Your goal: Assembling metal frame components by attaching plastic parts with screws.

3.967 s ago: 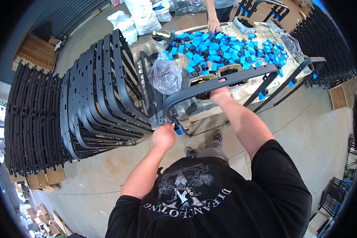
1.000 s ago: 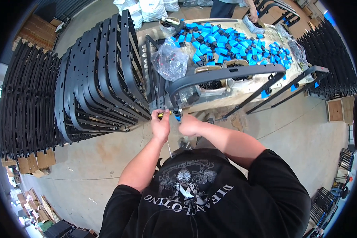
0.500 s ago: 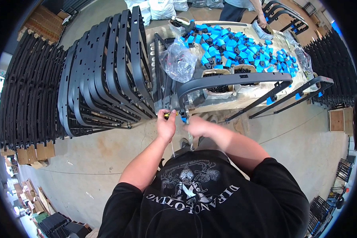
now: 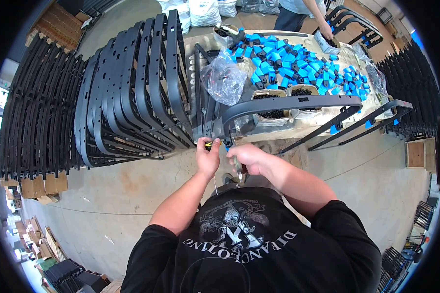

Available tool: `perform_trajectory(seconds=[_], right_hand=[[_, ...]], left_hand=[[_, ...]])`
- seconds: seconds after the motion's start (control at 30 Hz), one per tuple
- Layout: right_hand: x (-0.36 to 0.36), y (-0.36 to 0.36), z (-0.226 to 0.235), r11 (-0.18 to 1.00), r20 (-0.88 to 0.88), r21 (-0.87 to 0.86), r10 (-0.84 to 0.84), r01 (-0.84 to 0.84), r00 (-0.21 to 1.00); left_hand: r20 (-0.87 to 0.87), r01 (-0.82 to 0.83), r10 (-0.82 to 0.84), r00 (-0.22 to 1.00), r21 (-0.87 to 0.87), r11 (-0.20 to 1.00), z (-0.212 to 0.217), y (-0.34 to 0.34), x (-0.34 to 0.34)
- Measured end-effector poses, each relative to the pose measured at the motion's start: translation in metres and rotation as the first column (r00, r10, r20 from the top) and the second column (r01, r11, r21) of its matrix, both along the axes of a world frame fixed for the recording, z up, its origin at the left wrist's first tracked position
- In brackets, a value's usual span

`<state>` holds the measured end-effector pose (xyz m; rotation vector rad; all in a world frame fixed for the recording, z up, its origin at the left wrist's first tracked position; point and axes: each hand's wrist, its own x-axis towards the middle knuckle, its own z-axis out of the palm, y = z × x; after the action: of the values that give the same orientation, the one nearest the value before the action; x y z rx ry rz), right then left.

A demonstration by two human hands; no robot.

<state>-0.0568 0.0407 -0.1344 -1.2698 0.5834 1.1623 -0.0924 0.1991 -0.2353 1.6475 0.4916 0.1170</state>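
My left hand [image 4: 208,157] is closed around a screwdriver [image 4: 209,145] with a yellow and black handle, its thin shaft pointing down toward me. Close beside it, my right hand [image 4: 248,157] grips a long-handled tool [image 4: 238,167]; its exact kind is hard to make out. Both hands are at the near left end of a black bent metal frame [image 4: 298,101], which rests against the table edge. A bit of blue shows at that end, between my hands. Another blue piece [image 4: 334,129] sits on the frame's right leg.
The table [image 4: 298,119] holds a heap of blue and black brackets [image 4: 288,58], boxes of small black parts [image 4: 274,115] and a clear plastic bag [image 4: 225,80]. Black frames [image 4: 127,88] stand in a row at left. Across the table, a person's hand [image 4: 326,31] reaches into a box.
My right hand, blurred before, has settled on the long-handled tool beside the frame end. My left hand stays closed on the screwdriver. The view has shifted slightly.
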Motion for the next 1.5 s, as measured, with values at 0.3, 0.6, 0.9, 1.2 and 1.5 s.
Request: perform_trajectory(seconds=[0.3,0.6,0.9,1.2,1.5], right_hand=[[-0.003,-0.006,-0.015,0.852,0.244,-0.276,0.51,-0.445,0.825],[-0.005,-0.002,0.002,0.771,0.292,-0.422,0.614,-0.477,0.733],[-0.016,0.001,-0.022,0.709,0.393,-0.574,0.677,-0.409,0.622],[-0.024,-0.005,-0.066,0.635,0.437,-0.719,0.728,-0.281,0.528],[-0.053,-0.01,-0.077,0.761,0.507,-0.564,0.626,-0.321,0.593]], left_hand=[[-0.133,0.009,-0.018,0.991,-0.066,0.998,0.014,0.0,0.005],[-0.099,-0.01,0.004,0.995,-0.057,0.998,0.01,-0.002,0.004],[-0.155,-0.02,0.013,0.988,-0.039,0.999,0.021,-0.001,0.005],[-0.235,-0.011,-0.004,0.972,-0.064,0.998,0.004,0.005,0.011],[-0.064,-0.107,0.113,0.991,0.091,0.99,0.014,-0.009,-0.026]])
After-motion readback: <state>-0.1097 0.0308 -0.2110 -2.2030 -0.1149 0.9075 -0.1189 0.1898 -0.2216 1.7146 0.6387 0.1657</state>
